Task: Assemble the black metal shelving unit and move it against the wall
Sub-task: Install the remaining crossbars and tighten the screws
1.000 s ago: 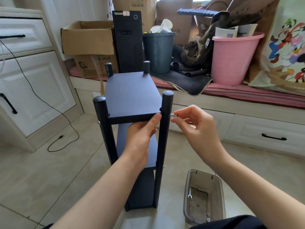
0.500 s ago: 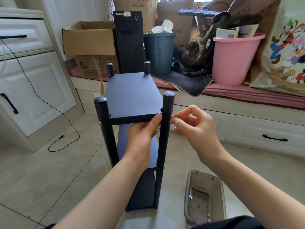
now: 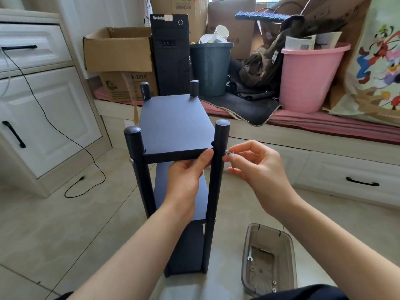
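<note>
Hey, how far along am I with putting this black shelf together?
Done: the black metal shelving unit stands upright on four posts with its shelves in, and a silver bolt head shows on the near left post. In hand: your left hand steadies the top shelf's front edge while your right hand pinches a small silver screw at the near right post. Left: tightening it, then moving the unit against the wall.

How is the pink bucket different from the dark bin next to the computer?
The pink bucket is bright pink, wider and sits further right; the dark bin is grey-green, narrower and stands beside the black computer tower. The pink bucket holds papers, while the dark bin holds white paper cups. Both are round, open-topped, stuffed full and stand upright on the window bench.
</note>
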A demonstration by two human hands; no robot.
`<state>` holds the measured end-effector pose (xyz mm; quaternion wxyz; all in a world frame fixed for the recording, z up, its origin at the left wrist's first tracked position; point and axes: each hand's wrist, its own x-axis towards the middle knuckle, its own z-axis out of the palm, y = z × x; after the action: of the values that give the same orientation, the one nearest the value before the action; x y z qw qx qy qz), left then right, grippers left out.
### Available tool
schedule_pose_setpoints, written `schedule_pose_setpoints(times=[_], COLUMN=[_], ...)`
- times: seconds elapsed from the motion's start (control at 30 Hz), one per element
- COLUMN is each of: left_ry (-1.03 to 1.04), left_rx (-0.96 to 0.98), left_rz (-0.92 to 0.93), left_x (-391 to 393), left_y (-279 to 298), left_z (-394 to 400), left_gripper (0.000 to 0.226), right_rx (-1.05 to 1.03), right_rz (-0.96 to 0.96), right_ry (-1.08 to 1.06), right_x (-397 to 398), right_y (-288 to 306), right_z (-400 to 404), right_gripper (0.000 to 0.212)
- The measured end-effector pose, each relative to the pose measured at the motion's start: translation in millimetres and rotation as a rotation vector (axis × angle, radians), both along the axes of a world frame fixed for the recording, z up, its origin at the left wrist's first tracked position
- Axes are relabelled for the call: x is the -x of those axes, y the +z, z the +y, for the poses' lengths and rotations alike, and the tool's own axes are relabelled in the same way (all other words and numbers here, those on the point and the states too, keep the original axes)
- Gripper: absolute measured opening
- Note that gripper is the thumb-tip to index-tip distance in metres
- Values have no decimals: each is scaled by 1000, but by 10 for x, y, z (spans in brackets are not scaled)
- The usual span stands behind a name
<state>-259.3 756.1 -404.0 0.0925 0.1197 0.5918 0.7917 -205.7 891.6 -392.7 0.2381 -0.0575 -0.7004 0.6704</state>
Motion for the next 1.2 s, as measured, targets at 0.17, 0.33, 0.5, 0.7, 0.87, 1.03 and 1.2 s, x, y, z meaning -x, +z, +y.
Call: schedule_pose_setpoints(times=[0.17,0.33,0.5,0.7,0.87,1.03,1.2], left_ry=[8,4,1,4,-1,4,9], left_rx=[15,31,34,29,32,29,35], left_rz=[3,-2,-5,-8,-4,2,6], left_x=[3,-10,-2,-1,1,12,25], left_y=[13,19,13,3,1,-5,-23], left_z=[-7,-14,-10,-6,-13,-4,4], left_gripper=[48,44,43,40,41,38,36], right_rx=[-179,-246,-393,-497,-516,-541,-634], right_rz=[82,80,124,128,141,149,177], right_ry=[-47,-134,-209,-242,-263,-277,-329], right_x=[-8,-1,9,-7,-5,0,-4], right_y=[20,7,3,6,5,1,-13], right_z=[10,10,-23,-23,-32,-38,-29], right_gripper=[7,11,9,4,3,6,7])
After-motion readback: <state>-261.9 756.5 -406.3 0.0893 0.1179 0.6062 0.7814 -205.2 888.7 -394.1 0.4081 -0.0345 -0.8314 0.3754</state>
